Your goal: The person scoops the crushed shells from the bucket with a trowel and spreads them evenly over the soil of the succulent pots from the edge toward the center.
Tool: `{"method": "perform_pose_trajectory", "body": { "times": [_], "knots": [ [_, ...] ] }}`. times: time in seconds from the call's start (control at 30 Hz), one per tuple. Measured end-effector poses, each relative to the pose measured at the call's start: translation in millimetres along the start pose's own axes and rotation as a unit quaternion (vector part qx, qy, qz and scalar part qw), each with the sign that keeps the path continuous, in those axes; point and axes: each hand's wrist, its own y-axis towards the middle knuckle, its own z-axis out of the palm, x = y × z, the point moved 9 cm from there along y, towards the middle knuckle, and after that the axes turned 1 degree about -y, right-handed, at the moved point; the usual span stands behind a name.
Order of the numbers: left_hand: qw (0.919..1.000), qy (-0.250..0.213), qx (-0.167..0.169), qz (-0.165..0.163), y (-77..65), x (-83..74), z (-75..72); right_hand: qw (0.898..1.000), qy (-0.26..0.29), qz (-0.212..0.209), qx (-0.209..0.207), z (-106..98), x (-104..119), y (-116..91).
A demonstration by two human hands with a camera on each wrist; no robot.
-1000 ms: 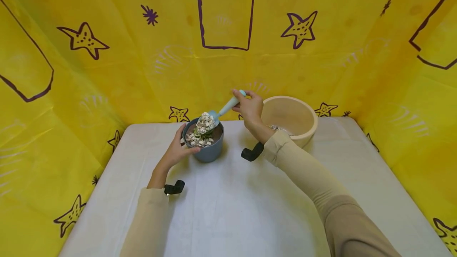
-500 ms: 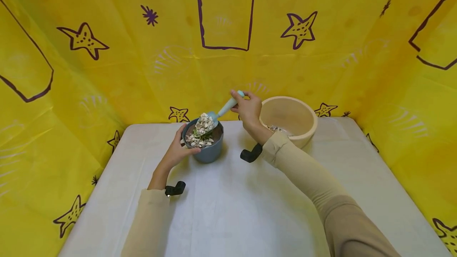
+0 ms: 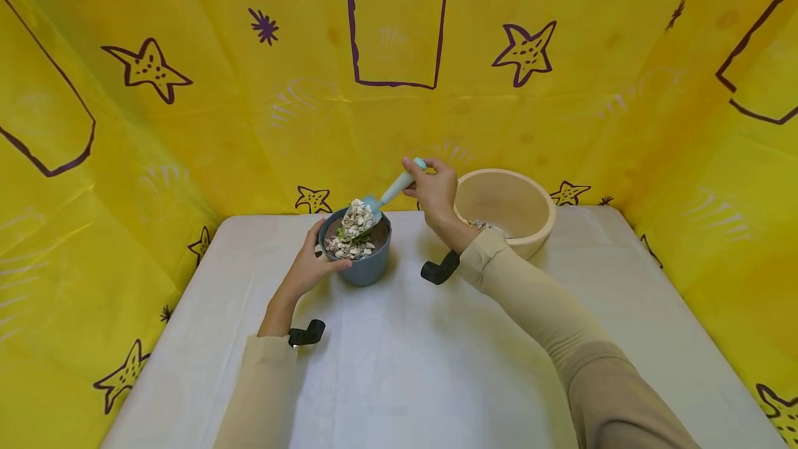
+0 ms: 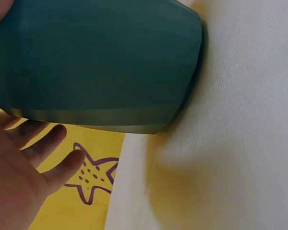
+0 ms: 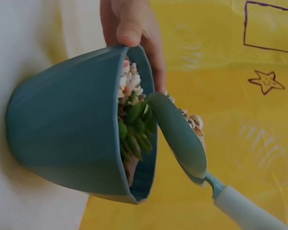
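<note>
Many pebbles (image 3: 358, 217) fill the scoop (image 3: 394, 189) the right hand (image 3: 438, 192) pinches over a plant (image 5: 137, 127), the left hand (image 3: 305, 266) curled round its blue pot (image 3: 365, 272)

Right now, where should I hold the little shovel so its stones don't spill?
Probably by the handle, from the right, where the right hand holds it. It slants up and away from the blue pot, leaving room for fingers. The scoop end is heaped with stones over the pot's mouth, so grabbing there might knock some off.
</note>
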Motion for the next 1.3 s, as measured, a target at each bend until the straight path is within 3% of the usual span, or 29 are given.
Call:
{"method": "perform_pose_trajectory", "body": {
  "times": [0.43,0.77,1.0,1.3],
  "knots": [
    [0.9994,0.016,0.008,0.03,-0.2,-2.7,-6.7,1.0,-0.007,0.004,0.01,4,0,-1],
    [0.9996,0.012,0.007,0.023,3.2,0.5,-5.0,1.0,-0.002,0.012,-0.002,2,-7,2],
    [0.9995,0.03,-0.012,-0.002,-2.3,0.6,-4.2,1.0,-0.001,0.0,0.002,2,-2,2],
    [0.9993,0.034,-0.018,0.001,-3.6,0.4,-3.1,1.0,-0.017,-0.016,0.004,1,4,2]
  ]
}}
